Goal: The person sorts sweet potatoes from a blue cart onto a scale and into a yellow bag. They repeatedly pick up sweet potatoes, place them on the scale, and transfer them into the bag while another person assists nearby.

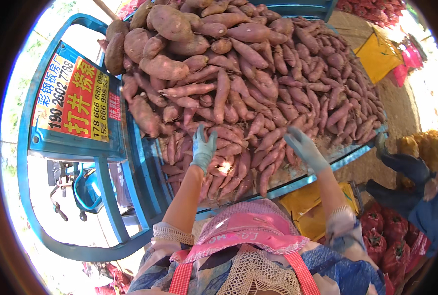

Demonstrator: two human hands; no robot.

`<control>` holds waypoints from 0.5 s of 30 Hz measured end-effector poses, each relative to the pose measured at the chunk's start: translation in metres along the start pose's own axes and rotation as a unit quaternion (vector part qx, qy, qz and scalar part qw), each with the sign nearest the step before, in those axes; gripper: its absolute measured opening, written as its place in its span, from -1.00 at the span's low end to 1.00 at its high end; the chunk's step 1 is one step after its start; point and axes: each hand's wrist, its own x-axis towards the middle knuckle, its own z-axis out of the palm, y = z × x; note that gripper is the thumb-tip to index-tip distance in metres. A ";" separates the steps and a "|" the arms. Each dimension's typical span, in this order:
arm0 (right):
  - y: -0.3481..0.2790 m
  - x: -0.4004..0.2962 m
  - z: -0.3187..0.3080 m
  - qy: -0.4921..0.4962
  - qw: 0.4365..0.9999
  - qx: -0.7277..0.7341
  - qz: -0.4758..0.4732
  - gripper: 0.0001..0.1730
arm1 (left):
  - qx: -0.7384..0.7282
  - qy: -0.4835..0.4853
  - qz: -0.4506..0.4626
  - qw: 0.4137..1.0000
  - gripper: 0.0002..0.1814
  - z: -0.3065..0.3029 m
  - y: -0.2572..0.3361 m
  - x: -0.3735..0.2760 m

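A large heap of sweet potatoes [241, 88] lies on the blue metal bed of a cargo vehicle. My left hand [204, 149], in a pale blue-green glove, is over the near part of the heap with thumb and fingers apart and nothing in its grasp. To the right, my gloved right hand [304, 147] is at the near edge of the heap, fingers stretched towards the roots and also holding nothing. Slender roots [237, 162] lie between the hands. Bigger, thicker ones [170, 23] are piled at the far left.
A blue metal frame with a sign panel [75, 99] bearing writing borders the bed on the left. The bed's blue edge [351, 156] runs before me. At right are a person's legs [407, 169], red mesh sacks [385, 236] and a yellow crate [311, 210].
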 end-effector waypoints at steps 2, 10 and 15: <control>0.006 0.096 0.036 -0.055 0.989 0.129 0.037 -0.35 | 0.005 -0.003 0.001 1.000 -0.23 -0.005 -0.012 -0.012; -0.050 0.207 0.115 -0.024 0.954 0.261 0.144 -0.67 | -0.048 0.001 -0.151 0.987 -0.32 -0.051 -0.064 -0.103; -0.016 0.095 0.077 -0.081 0.951 0.230 0.188 -0.61 | -0.044 -0.002 -0.101 0.994 -0.43 -0.047 -0.109 -0.144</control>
